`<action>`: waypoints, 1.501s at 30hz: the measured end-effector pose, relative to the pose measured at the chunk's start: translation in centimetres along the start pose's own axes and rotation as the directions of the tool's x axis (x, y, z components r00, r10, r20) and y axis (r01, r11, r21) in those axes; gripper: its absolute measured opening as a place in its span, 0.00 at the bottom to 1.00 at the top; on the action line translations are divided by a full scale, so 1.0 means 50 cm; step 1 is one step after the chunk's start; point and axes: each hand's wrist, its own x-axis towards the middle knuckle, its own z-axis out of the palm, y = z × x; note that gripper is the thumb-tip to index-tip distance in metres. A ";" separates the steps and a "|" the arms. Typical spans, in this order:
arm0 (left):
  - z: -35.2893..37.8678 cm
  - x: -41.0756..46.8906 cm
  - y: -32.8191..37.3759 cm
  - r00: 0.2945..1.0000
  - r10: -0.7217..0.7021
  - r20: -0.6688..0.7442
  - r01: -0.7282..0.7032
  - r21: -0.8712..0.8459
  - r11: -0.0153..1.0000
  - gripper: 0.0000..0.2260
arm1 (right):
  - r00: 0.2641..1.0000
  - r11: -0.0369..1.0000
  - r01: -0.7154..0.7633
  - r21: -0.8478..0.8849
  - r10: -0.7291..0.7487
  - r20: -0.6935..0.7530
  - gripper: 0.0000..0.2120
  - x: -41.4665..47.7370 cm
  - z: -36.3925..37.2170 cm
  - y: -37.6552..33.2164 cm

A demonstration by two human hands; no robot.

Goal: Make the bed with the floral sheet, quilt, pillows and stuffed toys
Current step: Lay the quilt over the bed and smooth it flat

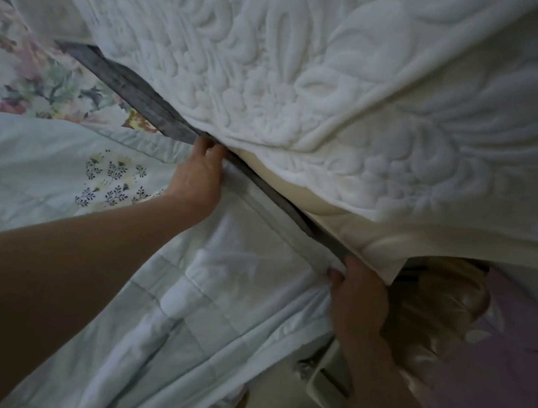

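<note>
Pale quilt (215, 282) lies below the mattress (313, 71); left hand (199, 176) pinches its hem at the mattress edge, right hand (359, 298) grips its bunched corner.

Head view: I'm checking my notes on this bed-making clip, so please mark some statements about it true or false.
1. The left grip and right grip both hold the pale quilted cover's edge by the grey strip. True.
2. The pink-flowered floral sheet shows at the left. True.
3. The white embossed padded layer fills the upper view. True.
4. The right grip lies flat and open. False: it pinches bunched cover fabric.
5. A lilac fabric item lies on the sheet. False: the lilac fabric item is at the right, beside the right forearm.
6. Stuffed toys sit on the white layer. False: none are in view.
</note>
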 end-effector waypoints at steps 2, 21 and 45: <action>-0.005 -0.033 0.000 0.998 0.053 0.025 -0.051 -0.047 0.998 0.28 | 1.000 0.999 -0.004 -0.043 0.002 -0.031 0.11 -0.003 0.019 -0.014; -0.027 -0.448 -0.201 0.979 0.150 0.134 -0.153 0.011 0.988 0.14 | 0.489 0.519 0.837 0.172 -0.852 0.188 0.11 -0.198 0.072 -0.312; -0.006 -0.846 -0.239 0.532 0.074 0.843 0.286 -0.261 0.922 0.10 | 0.215 0.472 0.873 -0.125 -0.142 0.966 0.07 -0.426 0.063 -0.317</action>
